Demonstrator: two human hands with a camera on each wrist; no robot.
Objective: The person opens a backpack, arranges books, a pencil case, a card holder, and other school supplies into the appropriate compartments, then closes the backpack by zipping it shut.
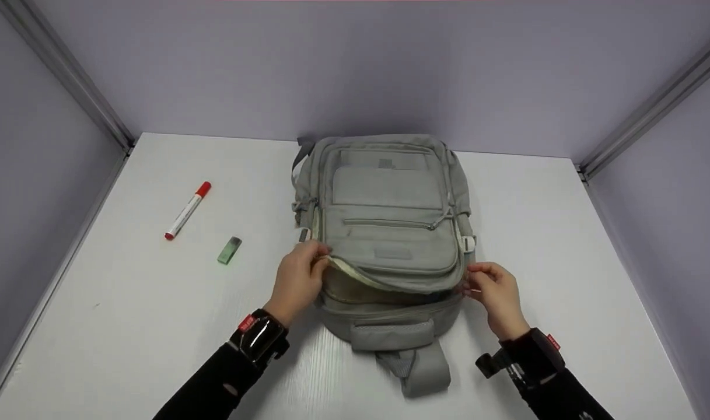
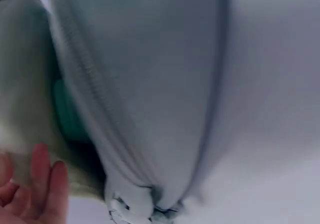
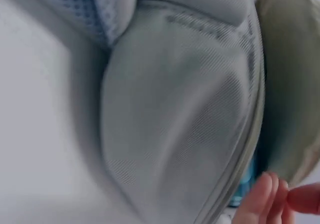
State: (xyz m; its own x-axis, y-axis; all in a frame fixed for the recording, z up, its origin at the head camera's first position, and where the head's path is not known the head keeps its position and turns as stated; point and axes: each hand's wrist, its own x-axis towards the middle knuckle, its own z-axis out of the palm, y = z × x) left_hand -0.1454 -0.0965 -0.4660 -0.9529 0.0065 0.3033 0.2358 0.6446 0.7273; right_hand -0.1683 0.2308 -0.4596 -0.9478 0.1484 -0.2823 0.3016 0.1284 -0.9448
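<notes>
A grey backpack (image 1: 390, 245) lies on its back with its top toward me, its main compartment partly unzipped. My left hand (image 1: 299, 277) pinches the left edge of the raised front flap (image 2: 22, 98), whose pale lining shows in the left wrist view. At the right edge of the opening, my right hand (image 1: 497, 294) holds the flap between thumb and fingers. Something green (image 2: 67, 111) shows inside the compartment in the left wrist view, and something blue (image 3: 245, 184) in the right wrist view; I cannot tell what they are.
On the white table (image 1: 127, 303), left of the backpack, lie a red-capped white marker (image 1: 188, 211) and a small green block-like item (image 1: 230, 250). Grey panels (image 1: 226, 64) enclose the back and sides. The bag's carry handle and strap (image 1: 427, 370) point toward me.
</notes>
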